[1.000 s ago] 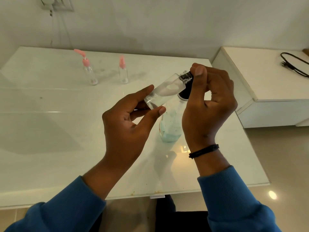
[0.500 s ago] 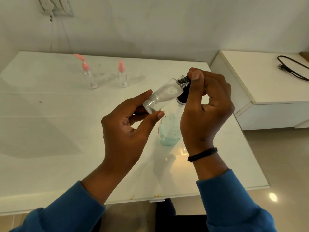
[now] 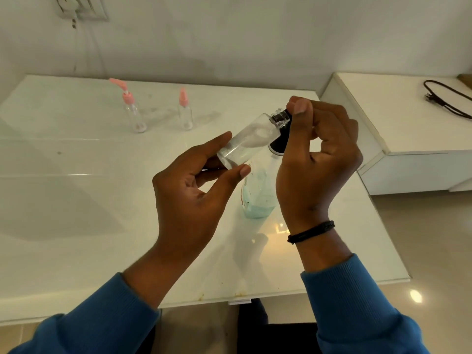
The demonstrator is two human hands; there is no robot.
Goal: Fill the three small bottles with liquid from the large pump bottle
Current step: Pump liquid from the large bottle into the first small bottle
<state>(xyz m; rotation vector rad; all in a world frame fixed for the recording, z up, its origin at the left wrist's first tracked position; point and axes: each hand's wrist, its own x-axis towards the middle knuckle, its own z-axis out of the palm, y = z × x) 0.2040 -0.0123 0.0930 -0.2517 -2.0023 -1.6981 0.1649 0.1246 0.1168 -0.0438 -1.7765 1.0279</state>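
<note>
My left hand [image 3: 194,182] pinches the base of a small clear bottle [image 3: 249,140], tilted in the air above the large pump bottle [image 3: 258,198] on the surface [image 3: 76,175]. My right hand [image 3: 319,154] pinches its neck. It seems light, smooth and slippery, so I judge gripping both ends safest.

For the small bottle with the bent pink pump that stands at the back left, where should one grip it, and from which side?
Grip the clear body of the pump-top bottle, below the pink collar, fingers coming level from the near side. It stands upright, apart from the spray-top bottle, so both flanks seem free. Avoid the pink spout, which leans left and would probably give a loose hold.
</note>
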